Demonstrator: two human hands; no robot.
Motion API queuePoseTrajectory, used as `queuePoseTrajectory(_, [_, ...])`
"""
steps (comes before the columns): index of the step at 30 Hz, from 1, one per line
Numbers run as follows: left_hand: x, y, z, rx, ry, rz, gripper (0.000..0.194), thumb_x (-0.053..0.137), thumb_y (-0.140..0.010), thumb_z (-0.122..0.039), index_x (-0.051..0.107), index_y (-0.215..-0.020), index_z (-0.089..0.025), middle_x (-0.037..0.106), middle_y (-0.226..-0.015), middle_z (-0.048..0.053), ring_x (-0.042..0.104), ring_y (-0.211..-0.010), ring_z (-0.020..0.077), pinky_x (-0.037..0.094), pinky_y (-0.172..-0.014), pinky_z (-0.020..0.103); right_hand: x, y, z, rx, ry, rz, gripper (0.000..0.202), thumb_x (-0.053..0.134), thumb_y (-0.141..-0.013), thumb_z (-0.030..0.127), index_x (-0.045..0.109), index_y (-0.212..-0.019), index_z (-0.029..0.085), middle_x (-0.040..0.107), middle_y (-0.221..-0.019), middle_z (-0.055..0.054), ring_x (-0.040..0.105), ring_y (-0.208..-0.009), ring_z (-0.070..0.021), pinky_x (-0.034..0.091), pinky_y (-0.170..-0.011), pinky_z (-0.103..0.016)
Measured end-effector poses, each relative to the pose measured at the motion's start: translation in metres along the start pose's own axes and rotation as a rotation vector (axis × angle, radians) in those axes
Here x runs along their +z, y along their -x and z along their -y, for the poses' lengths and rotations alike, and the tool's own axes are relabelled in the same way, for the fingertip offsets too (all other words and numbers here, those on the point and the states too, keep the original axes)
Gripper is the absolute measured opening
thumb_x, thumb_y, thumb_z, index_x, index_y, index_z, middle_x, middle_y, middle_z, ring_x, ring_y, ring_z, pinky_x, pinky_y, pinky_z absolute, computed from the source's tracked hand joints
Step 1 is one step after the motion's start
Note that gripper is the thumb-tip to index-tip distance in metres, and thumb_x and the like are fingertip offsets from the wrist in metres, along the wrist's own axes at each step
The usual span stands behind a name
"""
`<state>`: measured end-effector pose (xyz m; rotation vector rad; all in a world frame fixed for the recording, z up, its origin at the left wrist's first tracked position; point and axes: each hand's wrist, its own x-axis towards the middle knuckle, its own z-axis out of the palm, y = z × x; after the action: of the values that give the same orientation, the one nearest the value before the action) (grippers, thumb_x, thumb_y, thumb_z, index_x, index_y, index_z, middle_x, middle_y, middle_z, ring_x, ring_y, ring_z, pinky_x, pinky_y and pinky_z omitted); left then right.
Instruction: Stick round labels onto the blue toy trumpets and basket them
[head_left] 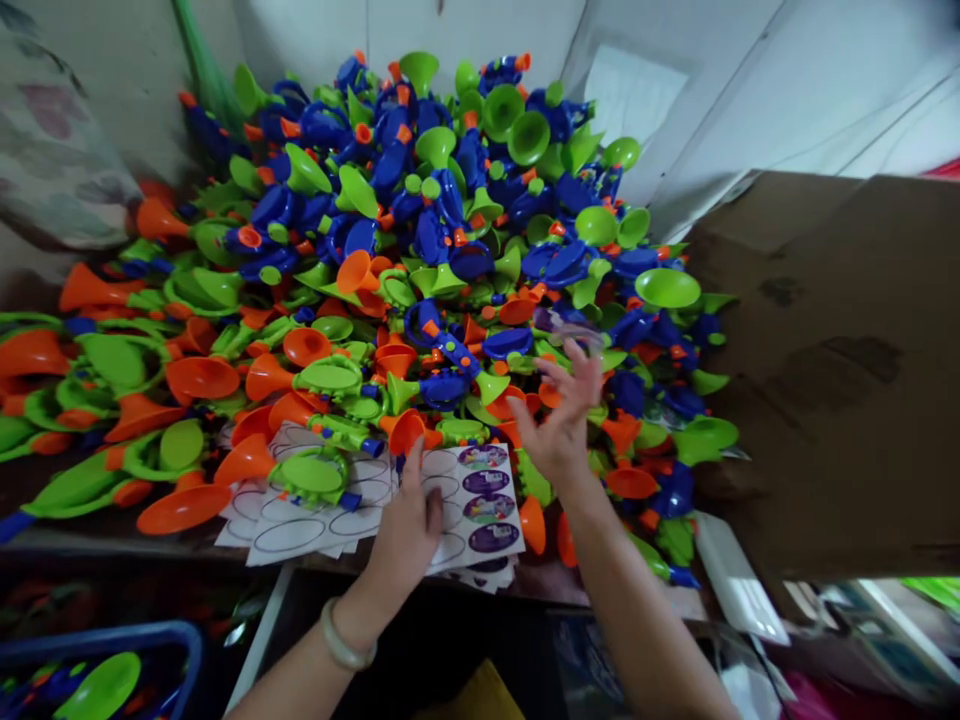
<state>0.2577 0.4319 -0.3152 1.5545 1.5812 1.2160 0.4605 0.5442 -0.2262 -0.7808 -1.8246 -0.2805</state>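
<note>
A white sheet of stickers (454, 518) lies at the near edge of the table (546, 582). It has purple ovals down its right side and bare oval shapes left of them. The left hand (401, 535) is over the left part of that sheet. Its pointing finger is stretched out near the sheet's top edge and its thumb sits apart, so I see nothing pinched there.

The right hand (564, 425) is up in the air, past the sheet's top right corner, with thumb and fingers spread apart. A purple piece (568, 328) is by its fingertips, beyond the sheet; it is too blurry for me to be sure it is a sticker.

Left of the sheet, more white papers (289, 540) lie in a messy stack, with a green toy horn (309, 472) on top. Beyond the sheet is a big heap of toy horns (430, 238), and far to its right is a brown box (832, 380).

If the purple piece is sticky, it could fold over or grab the wrong toy, because the heap is so close under the hand. The heap is steep, so tugging a low toy could make others tumble onto the sheet. The sheet could also slip off the edge if an arm bumped it.
</note>
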Motion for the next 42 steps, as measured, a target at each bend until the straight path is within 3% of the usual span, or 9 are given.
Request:
queuePoseTrajectory(5, [0.018,0.003,-0.006,0.094,-0.329,0.012,0.063,0.045,-0.101,-0.007,0.066,-0.157,-0.026,0.066,-0.153,0.022,0.081,-0.106,0.0363,0.07,-0.075,0.048,0.065,-0.027,-0.037,-0.17,-0.058,0.285,0.119,0.075,-0.1,0.015,-0.012,-0.179,0.037,0.016,-0.189,-0.026,0.036,-0.172,-0.0413,0.062,-0.117,-0.063])
queuePoseTrajectory(10, [0.004,0.005,-0.015,0.201,-0.573,0.003,0.041,0.058,-0.102,-0.009,0.081,-0.132,-0.024,0.066,-0.154,0.022,0.075,-0.12,0.0386,0.07,-0.086,0.05,0.098,-0.035,-0.05,-0.191,-0.046,0.352,0.117,0.058,-0.095,-0.006,-0.009,-0.181,0.035,0.03,-0.185,-0.025,0.052,-0.164,-0.0362,0.069,-0.109,-0.051])
queuePoseTrajectory(15, [-0.012,0.018,-0.011,0.396,-0.906,-0.018,0.032,0.064,-0.102,-0.012,0.086,-0.121,-0.026,0.076,-0.144,0.018,0.078,-0.111,0.0371,0.07,-0.086,0.052,0.071,-0.045,-0.04,-0.171,-0.08,0.295,0.114,0.057,-0.101,0.004,-0.018,-0.179,0.041,0.027,-0.187,-0.02,0.05,-0.165,-0.035,0.071,-0.104,-0.051])
queuePoseTrajectory(20, [-0.015,0.028,-0.002,0.446,-0.883,-0.039,0.033,0.065,-0.1,-0.009,0.088,-0.118,-0.023,0.077,-0.141,0.022,0.077,-0.116,0.0414,0.069,-0.087,0.055,0.033,-0.05,-0.014,-0.113,-0.214,0.122,0.109,0.063,-0.108,0.028,-0.019,-0.176,0.046,0.024,-0.188,-0.017,0.07,-0.141,-0.0307,0.073,-0.096,-0.051])
queuePoseTrajectory(24, [-0.024,0.039,0.004,0.583,-0.772,-0.121,0.033,0.064,-0.102,-0.009,0.086,-0.123,-0.02,0.074,-0.147,0.023,0.068,-0.135,0.0428,0.062,-0.106,0.06,0.01,-0.04,0.009,-0.004,-0.223,0.013,0.112,0.07,-0.106,0.04,-0.016,-0.176,0.049,0.024,-0.186,-0.017,0.075,-0.128,-0.0298,0.074,-0.091,-0.05])
queuePoseTrajectory(26, [-0.028,0.049,0.01,0.698,-0.711,-0.027,0.035,0.068,-0.104,-0.019,0.081,-0.136,-0.021,0.067,-0.16,0.02,0.057,-0.152,0.0412,0.052,-0.122,0.06,-0.001,-0.033,0.02,0.057,-0.217,-0.025,0.112,0.072,-0.105,0.042,-0.014,-0.175,0.051,0.026,-0.185,-0.016,0.075,-0.125,-0.0294,0.073,-0.093,-0.052])
queuePoseTrajectory(32, [-0.025,0.077,0.045,0.718,-0.842,0.488,0.14,0.097,-0.066,-0.076,0.035,-0.179,-0.02,0.038,-0.184,0.02,0.03,-0.169,0.0532,0.019,-0.134,0.082,-0.022,-0.007,0.038,0.155,-0.212,-0.075,0.112,0.076,-0.101,0.044,-0.006,-0.177,0.048,0.026,-0.183,-0.016,0.066,-0.142,-0.0341,0.072,-0.096,-0.056])
queuePoseTrajectory(37, [-0.026,0.088,0.055,0.844,-0.907,0.419,0.073,0.068,-0.105,-0.035,0.048,-0.174,-0.021,0.049,-0.179,0.016,0.038,-0.169,0.0368,0.016,-0.139,0.069,-0.026,0.014,0.039,0.223,-0.252,-0.082,0.112,0.077,-0.101,0.042,-0.005,-0.177,0.049,0.027,-0.183,-0.019,0.067,-0.142,-0.035,0.072,-0.096,-0.06])
queuePoseTrajectory(42, [-0.042,0.104,0.03,1.018,-0.705,0.494,0.059,0.056,-0.11,-0.048,0.067,-0.154,-0.01,0.07,-0.159,0.019,0.061,-0.15,0.0369,-0.006,-0.142,0.057,-0.025,0.021,0.043,0.216,-0.238,-0.1,0.111,0.077,-0.102,0.041,-0.003,-0.178,0.046,0.029,-0.181,-0.019,0.06,-0.15,-0.0334,0.072,-0.098,-0.054])
